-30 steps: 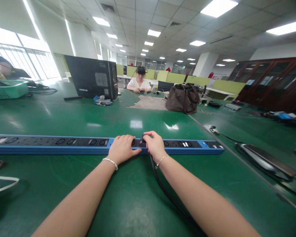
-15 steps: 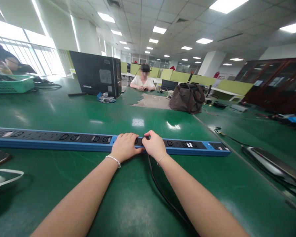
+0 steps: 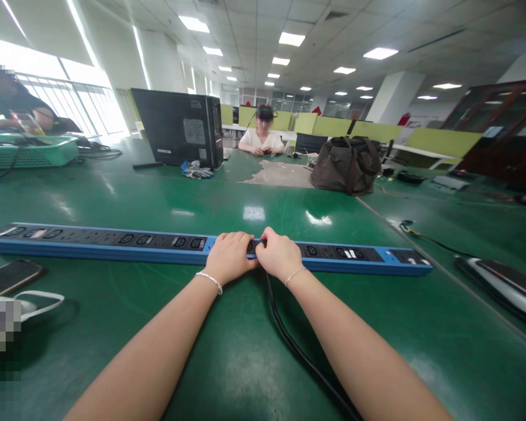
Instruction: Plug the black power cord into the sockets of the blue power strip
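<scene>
A long blue power strip (image 3: 114,251) with a black row of sockets lies crosswise on the green table. My left hand (image 3: 231,257) is wrapped over its middle, fingers across the top and thumb along the near side. Right beside it, my right hand (image 3: 280,257) is closed around the plug end of a black power cord (image 3: 291,339) at the sockets. The plug is mostly hidden by my fingers, and I cannot tell how deep it sits. From under that hand the cord runs down toward the bottom edge.
A phone (image 3: 11,279) lies at the left. Farther back are a green basket (image 3: 48,153), a black computer case (image 3: 175,128), gloves (image 3: 196,170) and a brown bag (image 3: 344,166). A dark-topped device (image 3: 508,280) with a cable is at right. Two people sit beyond the table.
The view has shifted slightly, so the scene sits a little farther right. Both hands keep their places on the power strip, the right one still gripping the plug.
</scene>
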### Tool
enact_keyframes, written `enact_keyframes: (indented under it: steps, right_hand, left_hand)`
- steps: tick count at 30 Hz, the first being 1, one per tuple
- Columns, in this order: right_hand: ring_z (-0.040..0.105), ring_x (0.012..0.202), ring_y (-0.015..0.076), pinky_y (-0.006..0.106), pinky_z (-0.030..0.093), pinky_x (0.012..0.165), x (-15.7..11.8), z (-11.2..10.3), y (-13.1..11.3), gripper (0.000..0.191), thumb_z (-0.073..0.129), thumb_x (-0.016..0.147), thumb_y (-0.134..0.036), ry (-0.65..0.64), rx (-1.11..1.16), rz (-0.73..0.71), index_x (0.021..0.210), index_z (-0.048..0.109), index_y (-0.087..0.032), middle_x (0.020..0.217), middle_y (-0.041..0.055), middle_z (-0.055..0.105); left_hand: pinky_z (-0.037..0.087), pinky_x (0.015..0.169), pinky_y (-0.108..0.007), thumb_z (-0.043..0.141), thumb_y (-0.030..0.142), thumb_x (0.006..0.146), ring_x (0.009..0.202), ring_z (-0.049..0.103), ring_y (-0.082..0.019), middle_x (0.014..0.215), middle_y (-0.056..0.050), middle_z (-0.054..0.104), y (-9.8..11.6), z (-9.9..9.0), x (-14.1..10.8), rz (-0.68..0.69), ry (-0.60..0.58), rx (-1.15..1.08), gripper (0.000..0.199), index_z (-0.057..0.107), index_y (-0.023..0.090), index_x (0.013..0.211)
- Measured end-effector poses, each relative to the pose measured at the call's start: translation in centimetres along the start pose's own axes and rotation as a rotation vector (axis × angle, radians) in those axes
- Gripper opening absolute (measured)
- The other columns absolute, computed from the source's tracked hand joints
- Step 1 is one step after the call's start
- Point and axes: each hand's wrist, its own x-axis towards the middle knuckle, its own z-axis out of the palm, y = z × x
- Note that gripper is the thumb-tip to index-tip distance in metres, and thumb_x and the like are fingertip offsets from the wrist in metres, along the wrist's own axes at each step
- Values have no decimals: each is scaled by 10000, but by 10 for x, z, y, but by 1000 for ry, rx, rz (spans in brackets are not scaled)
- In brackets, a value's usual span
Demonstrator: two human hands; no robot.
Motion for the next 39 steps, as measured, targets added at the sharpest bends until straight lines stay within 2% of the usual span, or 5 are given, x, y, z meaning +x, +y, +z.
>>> enact_keyframes:
  steps: [8,15,19,23,39]
  right_hand:
    - [633,767,197,274,410,641,-1,8,18,317,365,865,-433,70,201,-80,898,626,-257,810,25,693]
    - [613,776,145,248,447,711,-6,18,49,300,359,873,-277,232,575,-206,926,647,-211,860,12,687]
    - [573,887,198,322,425,826,-14,18,77,274,416,832,-221,384,259,-274,955,658,-184,940,70,663]
    - [522,1042,202,335,366,930,-19,21,87,301,419,866,-265,366,0,-347,1053,646,-200,1115,64,632]
    - [500,1110,190,347,316,951,-19,22,77,387,360,904,-328,311,-114,-326,1199,581,-212,1212,56,601]
  left_hand:
    - [359,915,-379,520,545,757,1014,552,-243,1055,-80,633,-1,1,0,9,15,0,491,563,180,1083]
    - [375,907,-394,499,589,768,1019,552,-249,1070,-78,626,-4,-2,2,28,-48,-3,520,554,192,1099]
    - [371,937,-402,458,518,828,1077,537,-253,1141,-101,609,0,-2,3,0,-34,-9,497,510,176,1185]
    - [375,966,-346,508,323,829,1126,518,-204,1231,-73,565,9,-1,6,36,22,-113,487,419,215,1296]
    - [414,905,-343,446,215,847,999,584,-179,1077,-32,652,19,0,10,72,-13,-171,301,532,229,1134]
